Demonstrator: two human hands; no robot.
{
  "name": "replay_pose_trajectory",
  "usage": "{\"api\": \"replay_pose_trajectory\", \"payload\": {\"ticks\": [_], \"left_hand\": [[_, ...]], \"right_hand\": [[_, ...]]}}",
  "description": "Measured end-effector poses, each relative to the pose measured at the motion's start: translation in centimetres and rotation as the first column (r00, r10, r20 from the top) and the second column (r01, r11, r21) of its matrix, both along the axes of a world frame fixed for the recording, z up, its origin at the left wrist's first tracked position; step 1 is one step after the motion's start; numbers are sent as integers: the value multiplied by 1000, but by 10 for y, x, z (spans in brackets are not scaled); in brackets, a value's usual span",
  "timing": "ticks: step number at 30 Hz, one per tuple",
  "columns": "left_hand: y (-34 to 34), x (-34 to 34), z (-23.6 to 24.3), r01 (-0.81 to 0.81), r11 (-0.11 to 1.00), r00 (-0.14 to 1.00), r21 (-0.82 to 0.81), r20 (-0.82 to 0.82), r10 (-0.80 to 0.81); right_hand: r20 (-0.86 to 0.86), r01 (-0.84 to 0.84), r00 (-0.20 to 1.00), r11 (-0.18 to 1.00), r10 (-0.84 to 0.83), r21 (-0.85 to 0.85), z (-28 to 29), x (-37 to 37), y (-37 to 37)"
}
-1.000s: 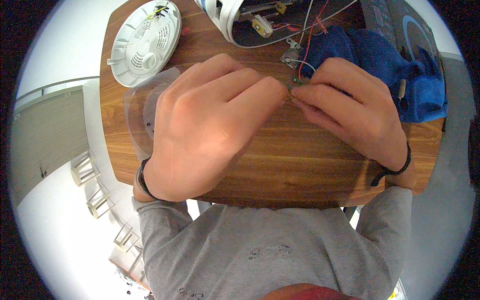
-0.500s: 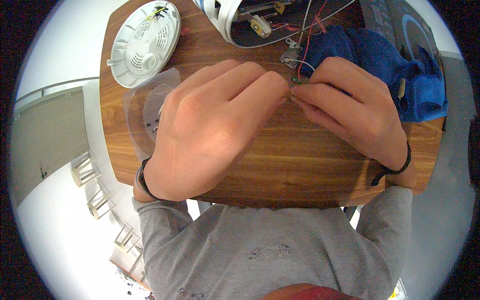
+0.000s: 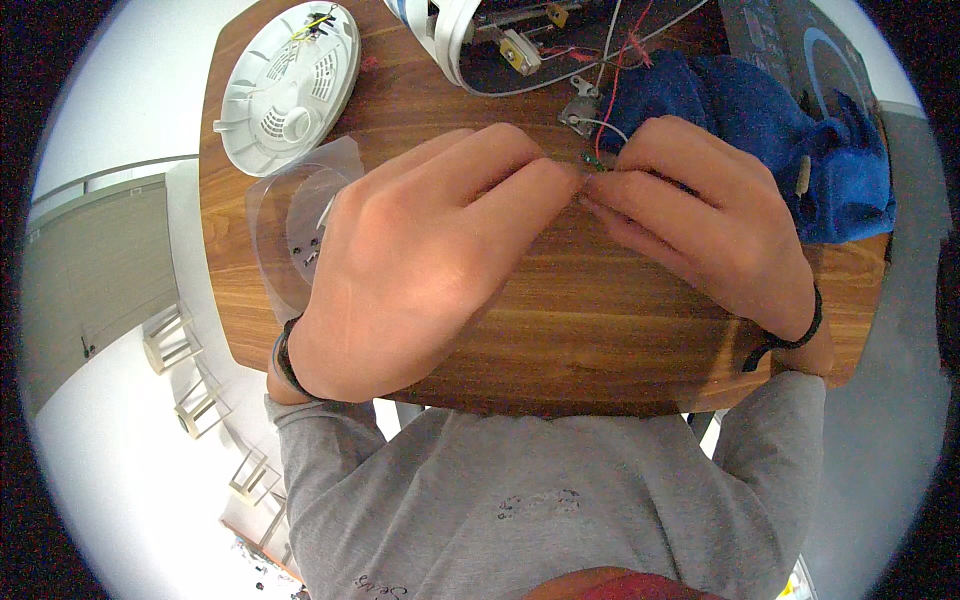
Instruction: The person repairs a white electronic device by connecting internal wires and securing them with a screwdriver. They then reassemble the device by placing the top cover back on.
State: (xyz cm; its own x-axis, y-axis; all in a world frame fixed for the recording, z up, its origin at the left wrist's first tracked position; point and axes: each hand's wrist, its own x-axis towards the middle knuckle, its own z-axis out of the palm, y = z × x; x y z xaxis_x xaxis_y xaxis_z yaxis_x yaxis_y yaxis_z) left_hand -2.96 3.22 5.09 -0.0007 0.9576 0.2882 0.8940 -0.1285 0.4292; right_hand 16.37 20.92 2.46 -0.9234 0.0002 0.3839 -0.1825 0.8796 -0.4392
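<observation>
The left hand [image 3: 430, 260] is bent inward, its fingertips tucked out of sight at the right hand's tips; whether it grips anything, I cannot tell. The right hand [image 3: 710, 220] has thumb and forefinger pinched together, on a small green part [image 3: 595, 160] that pokes out at their tips, just above where the two hands meet. A red wire [image 3: 604, 122] and a white wire [image 3: 612, 128] run close by it. Just beyond lies a metal bracket [image 3: 580, 112], and next to the right hand, a bunched blue cloth [image 3: 690, 95]. By the left hand is a clear sheet [image 3: 268, 215], partly covered, with small screws [image 3: 310, 255] on it. Farther out on the wooden table [image 3: 560, 330] are a white vented cover [image 3: 290, 90] at upper left and a white shell [image 3: 455, 50] at the top edge
</observation>
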Motion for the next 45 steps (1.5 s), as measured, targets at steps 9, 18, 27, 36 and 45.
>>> {"api": "replay_pose_trajectory", "payload": {"ticks": [9,18,27,36,45], "left_hand": [[0,-1,-1,11,1000,1000,-4,1,-11],[1,0,2,-5,1000,1000,-11,-4,4],[1,-2,-1,14,1000,1000,5,-10,-14],[0,-1,1,18,1000,1000,-5,-17,-18],[1,-2,-2,-25,1000,1000,11,-4,25]], "right_hand": [[-5,-14,1000,1000,14,18,-1,-1,1],[-7,-18,1000,999,19,28,-2,0,1],[-7,-23,1000,999,23,22,-3,0,0],[-2,-31,1000,999,31,18,-2,1,0],[-36,63,997,985,-70,-162,-1,-3,-3]]}}
